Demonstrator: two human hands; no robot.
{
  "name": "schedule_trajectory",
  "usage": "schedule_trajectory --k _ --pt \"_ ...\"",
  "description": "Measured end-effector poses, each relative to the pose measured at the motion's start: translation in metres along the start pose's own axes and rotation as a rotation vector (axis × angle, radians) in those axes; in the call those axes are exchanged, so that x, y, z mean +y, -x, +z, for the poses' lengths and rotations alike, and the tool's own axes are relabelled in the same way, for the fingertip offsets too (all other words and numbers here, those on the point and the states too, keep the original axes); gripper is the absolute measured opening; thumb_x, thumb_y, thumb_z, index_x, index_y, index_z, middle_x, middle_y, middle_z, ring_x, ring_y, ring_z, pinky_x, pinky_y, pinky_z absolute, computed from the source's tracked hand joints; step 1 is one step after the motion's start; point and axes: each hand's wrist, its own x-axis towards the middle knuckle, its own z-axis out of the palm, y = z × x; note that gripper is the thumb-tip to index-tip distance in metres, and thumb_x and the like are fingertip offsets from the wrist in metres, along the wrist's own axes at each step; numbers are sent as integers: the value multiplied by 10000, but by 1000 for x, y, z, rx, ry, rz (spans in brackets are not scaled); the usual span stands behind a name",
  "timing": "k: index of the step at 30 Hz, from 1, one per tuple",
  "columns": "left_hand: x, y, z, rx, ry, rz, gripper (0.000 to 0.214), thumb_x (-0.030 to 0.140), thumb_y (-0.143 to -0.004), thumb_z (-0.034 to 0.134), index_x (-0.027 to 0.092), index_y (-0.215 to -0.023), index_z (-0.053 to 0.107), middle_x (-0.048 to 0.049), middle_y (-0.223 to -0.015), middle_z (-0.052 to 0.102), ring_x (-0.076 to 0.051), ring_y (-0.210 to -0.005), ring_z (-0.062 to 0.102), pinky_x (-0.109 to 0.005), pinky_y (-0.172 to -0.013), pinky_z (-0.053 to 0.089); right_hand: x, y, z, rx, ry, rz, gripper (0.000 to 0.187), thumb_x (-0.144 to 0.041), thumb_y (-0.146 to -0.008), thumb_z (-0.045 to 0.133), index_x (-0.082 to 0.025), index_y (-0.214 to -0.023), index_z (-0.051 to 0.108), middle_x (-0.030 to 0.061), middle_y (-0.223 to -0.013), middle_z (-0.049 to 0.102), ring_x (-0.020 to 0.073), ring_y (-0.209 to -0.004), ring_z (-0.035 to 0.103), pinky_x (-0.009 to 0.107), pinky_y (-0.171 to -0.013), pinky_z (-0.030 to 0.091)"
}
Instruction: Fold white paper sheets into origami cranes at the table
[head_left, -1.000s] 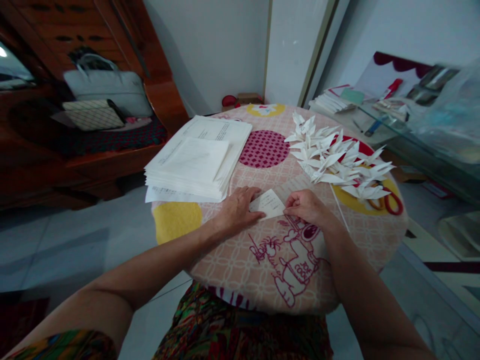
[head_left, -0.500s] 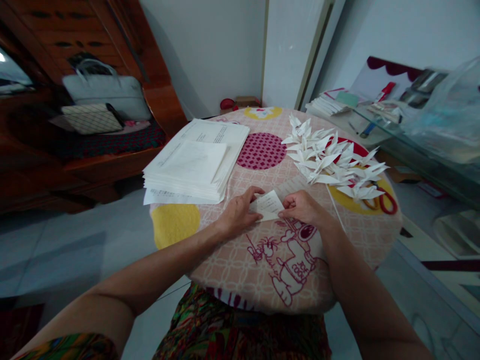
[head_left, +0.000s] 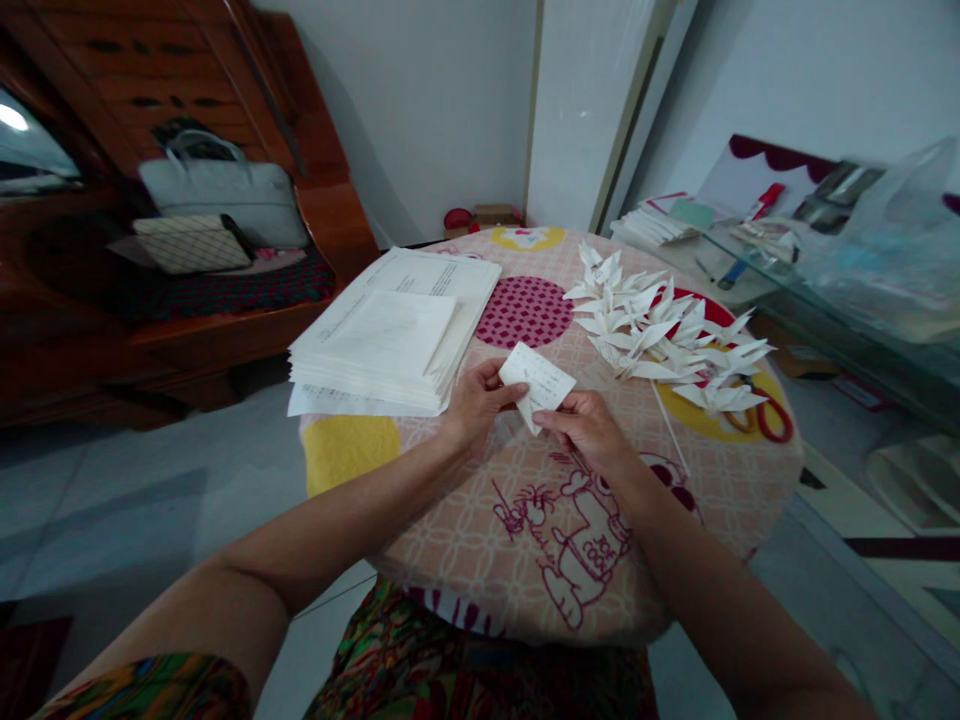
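Observation:
A small folded piece of printed paper (head_left: 541, 378) is held up between my two hands over the round table. My left hand (head_left: 480, 398) pinches its left side, with the thumb on top. At the lower right edge, my right hand (head_left: 589, 425) grips it between thumb and fingers. Several folded white paper cranes (head_left: 645, 320) lie in a cluster beyond my right hand. Left of my left hand sits a stack of printed sheets (head_left: 367, 375), with smaller blank-looking paper (head_left: 397, 325) on top.
A patterned cloth (head_left: 450, 540) covers the round table. Red-handled scissors (head_left: 772, 415) lie at its right edge beside the cranes. A glass-topped stand (head_left: 840, 320) with a plastic bag (head_left: 892, 240) is on the right. A wooden bench (head_left: 330, 220) holding a grey handbag (head_left: 225, 190) stands at left.
The folded paper has been lifted off the tablecloth and turned, now showing a pointed lower corner. Both hands have shifted with it, the right one slightly lower and to the left.

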Motion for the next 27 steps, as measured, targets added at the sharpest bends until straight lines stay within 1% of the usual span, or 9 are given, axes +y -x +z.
schedule_trajectory --k 4,8,11,14,15,17,20,24,27 --pt "-3 1 3 -9 38 4 405 251 -671 828 127 -1030 690 -71 -955 748 -180 -810 688 -337 -777 563 2 0 4 43 -13 4 263 -383 -619 787 -154 -628 658 -58 -407 503 60 -334 369 206 -346 271" --pt "-3 1 4 -21 77 -18 459 246 -676 829 144 -1105 700 -70 -949 761 -182 -796 694 -335 -765 565 4 1 5 17 13 41 287 -396 -641 772 -172 -572 607 -57 -388 491 62 -318 375 208 -336 296" --pt "-2 0 1 -4 70 -41 480 228 -672 825 143 -1129 706 -74 -930 766 -183 -780 698 -325 -750 565 3 2 4 -44 47 96 322 -415 -657 780 -177 -565 584 -51 -399 503 66 -322 406 208 -343 331" --pt "5 -6 -8 -24 2 -81 504 207 -650 829 140 -1135 709 -67 -875 760 -174 -732 692 -306 -707 552 -1 2 -7 -140 94 96 355 -468 -678 779 -161 -620 608 -20 -481 577 86 -378 495 209 -371 381" --pt "8 -9 -12 -43 -31 -95 498 196 -642 828 137 -1123 712 -63 -853 754 -168 -708 685 -298 -685 544 -3 2 -13 -147 107 66 349 -472 -681 776 -156 -670 628 -11 -524 606 94 -410 526 211 -391 406" --pt "15 -15 -21 -92 -112 -137 527 156 -620 825 145 -1133 707 -45 -803 738 -152 -671 671 -285 -664 530 -7 1 -26 -138 151 -38 346 -418 -674 787 -143 -860 688 4 -649 670 100 -503 576 225 -483 480" --pt "20 -26 -33 -269 -260 -237 555 144 -602 821 135 -1144 701 -38 -726 704 -144 -596 635 -269 -581 483 -11 1 -42 -51 332 -248 409 -304 -674 777 -151 -1043 687 50 -843 725 154 -697 659 300 -666 558" --pt "16 -38 -35 -527 -451 -260 545 174 -616 806 142 -1151 707 -6 -630 638 -141 -532 575 -284 -561 444 -12 2 -42 -50 717 -573 386 -89 -698 633 -164 -1071 697 106 -1062 728 234 -973 671 404 -887 537" --pt "12 -49 -29 -690 -632 -152 550 181 -610 808 138 -1150 710 58 -498 502 -112 -448 462 -282 -544 394 -9 2 -34 -139 859 -704 410 -14 -706 540 -169 -1044 713 112 -1078 727 241 -1022 657 409 -917 518"
